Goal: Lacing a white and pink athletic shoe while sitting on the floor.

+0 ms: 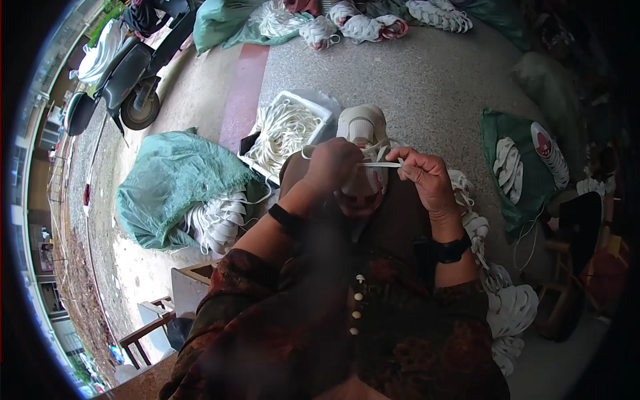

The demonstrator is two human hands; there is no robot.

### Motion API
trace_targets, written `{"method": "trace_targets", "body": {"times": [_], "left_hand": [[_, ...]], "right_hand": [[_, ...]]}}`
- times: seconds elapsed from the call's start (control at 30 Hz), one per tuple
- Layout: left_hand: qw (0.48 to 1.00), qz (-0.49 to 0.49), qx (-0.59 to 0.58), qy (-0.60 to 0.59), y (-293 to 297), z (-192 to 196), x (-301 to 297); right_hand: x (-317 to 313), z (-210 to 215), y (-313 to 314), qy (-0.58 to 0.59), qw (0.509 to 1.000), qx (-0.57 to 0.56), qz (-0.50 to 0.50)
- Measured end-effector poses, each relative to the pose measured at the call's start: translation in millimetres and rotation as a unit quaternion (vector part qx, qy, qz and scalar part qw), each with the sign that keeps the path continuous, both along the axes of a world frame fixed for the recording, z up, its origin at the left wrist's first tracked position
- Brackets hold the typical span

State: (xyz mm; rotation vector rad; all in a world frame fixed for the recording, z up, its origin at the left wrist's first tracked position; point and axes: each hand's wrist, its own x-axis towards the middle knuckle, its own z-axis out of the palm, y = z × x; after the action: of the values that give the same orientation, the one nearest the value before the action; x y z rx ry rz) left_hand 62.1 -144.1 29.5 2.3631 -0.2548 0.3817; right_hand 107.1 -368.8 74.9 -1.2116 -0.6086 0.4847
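Observation:
A white shoe rests between my knees, its toe pointing away from me and a reddish lining showing at the near end. A flat white shoelace stretches across the shoe between my two hands. My right hand pinches one end of it between thumb and fingers, to the right of the shoe. Over the shoe's left side, my left hand is closed on the lace, slightly blurred, with its fingertips mostly hidden. More lace loops lie over the shoe's tongue, partly covered by my hands.
A white box heaped with white laces stands just beyond my left hand. Green sacks with white shoes lie left, right and at the back. More shoes line my right side. A scooter is parked far left.

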Motion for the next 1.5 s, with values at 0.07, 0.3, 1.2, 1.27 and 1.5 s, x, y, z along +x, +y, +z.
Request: {"method": "trace_targets", "body": {"times": [0.07,0.3,1.2,1.27,1.5], "left_hand": [[0.997,0.008,0.070,0.019,-11.4,-2.0,5.1],[0.964,0.025,0.264,0.029,-33.1,-23.3,8.0],[0.982,0.004,0.185,-0.022,-41.5,-13.6,2.0],[0.983,-0.002,0.185,-0.004,-45.7,-13.4,6.0],[0.964,-0.185,0.183,0.063,20.1,24.1,-17.0]], "right_hand": [[-2.0,-6.3,-3.0,0.015,1.000,-0.010,0.005],[-14.1,-23.1,-4.0,0.055,0.998,-0.008,-0.014],[-1.4,-76.6,44.2,-0.320,0.842,-0.385,-0.199],[-1.0,-77.4,42.2,-0.297,0.849,-0.389,-0.200],[-6.9,-61.6,43.9,-0.262,0.847,-0.403,-0.229]]}}
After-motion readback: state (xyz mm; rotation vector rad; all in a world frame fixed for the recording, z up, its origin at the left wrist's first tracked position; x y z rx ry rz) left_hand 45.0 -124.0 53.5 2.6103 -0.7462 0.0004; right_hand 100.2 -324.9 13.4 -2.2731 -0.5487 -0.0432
